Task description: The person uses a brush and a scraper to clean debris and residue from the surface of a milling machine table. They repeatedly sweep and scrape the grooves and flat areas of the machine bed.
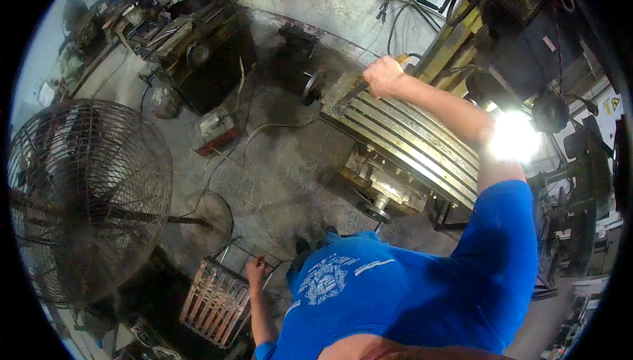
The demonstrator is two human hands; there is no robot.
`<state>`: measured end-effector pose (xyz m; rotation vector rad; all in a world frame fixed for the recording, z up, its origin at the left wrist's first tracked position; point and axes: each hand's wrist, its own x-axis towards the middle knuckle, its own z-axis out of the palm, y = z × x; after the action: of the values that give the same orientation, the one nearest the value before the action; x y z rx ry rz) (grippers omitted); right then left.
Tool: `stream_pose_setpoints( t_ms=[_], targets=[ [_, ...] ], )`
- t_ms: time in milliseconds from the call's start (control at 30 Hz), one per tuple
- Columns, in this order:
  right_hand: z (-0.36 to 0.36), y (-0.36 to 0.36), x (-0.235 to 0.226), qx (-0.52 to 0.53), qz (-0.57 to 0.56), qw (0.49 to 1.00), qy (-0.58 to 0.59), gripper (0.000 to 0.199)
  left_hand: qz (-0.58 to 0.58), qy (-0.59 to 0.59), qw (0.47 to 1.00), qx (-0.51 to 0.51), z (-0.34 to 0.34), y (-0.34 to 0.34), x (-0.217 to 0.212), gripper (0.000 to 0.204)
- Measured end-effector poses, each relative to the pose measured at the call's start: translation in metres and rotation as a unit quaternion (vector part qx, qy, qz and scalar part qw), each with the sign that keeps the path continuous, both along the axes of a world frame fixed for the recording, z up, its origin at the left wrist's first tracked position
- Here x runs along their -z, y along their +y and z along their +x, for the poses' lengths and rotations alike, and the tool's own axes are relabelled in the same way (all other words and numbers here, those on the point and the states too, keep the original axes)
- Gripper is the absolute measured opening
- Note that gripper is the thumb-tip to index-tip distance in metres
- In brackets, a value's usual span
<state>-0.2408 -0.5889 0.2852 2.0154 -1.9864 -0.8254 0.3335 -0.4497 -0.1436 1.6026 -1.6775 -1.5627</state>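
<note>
My right arm reaches across the slotted metal table (422, 137) of a milling machine. My right hand (384, 78) is closed in a fist above the table's far left corner. A yellow handle end (402, 59) shows beside the fist, and a dark strip runs down from it towards the table, so it looks like a yellow-handled brush. Low on the left, my left hand (256, 270) hangs with its fingers curled, close to the frame of a slatted stool (214, 302). Whether it touches the frame or pinches something small cannot be made out.
A large caged floor fan (89, 202) on a round base (208, 221) stands at the left. Handwheels (374, 211) stick out from the milling machine. A cable (264, 126) crosses the floor by a red-and-grey object (217, 141). A bright lamp (513, 137) glares beside my right arm.
</note>
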Motion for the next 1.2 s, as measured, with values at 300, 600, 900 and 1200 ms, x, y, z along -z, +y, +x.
stream_pose_setpoints(
  t_ms=[300, 600, 900, 1200],
  targets=[
    [-0.029, -0.025, 0.072, -0.091, 0.036, 0.993, 0.061, 0.015, 0.043, -0.017, 0.998, -0.035, 0.012, 0.018, -0.027, 0.024],
    [-0.002, 0.002, 0.054, -0.085, 0.058, 0.994, 0.028, 0.015, 0.123, 0.051, 0.987, -0.089, -0.030, 0.005, -0.050, 0.021],
    [-0.018, 0.066, 0.030, 0.128, -0.002, 0.990, -0.061, 0.020, 0.112, 0.014, 0.993, 0.022, -0.009, -0.027, -0.013, 0.034],
    [-0.030, 0.183, 0.097, 0.389, -0.147, 0.886, -0.206, 0.026, 0.119, 0.053, 0.991, 0.017, 0.000, -0.018, -0.034, 0.033]
  ],
)
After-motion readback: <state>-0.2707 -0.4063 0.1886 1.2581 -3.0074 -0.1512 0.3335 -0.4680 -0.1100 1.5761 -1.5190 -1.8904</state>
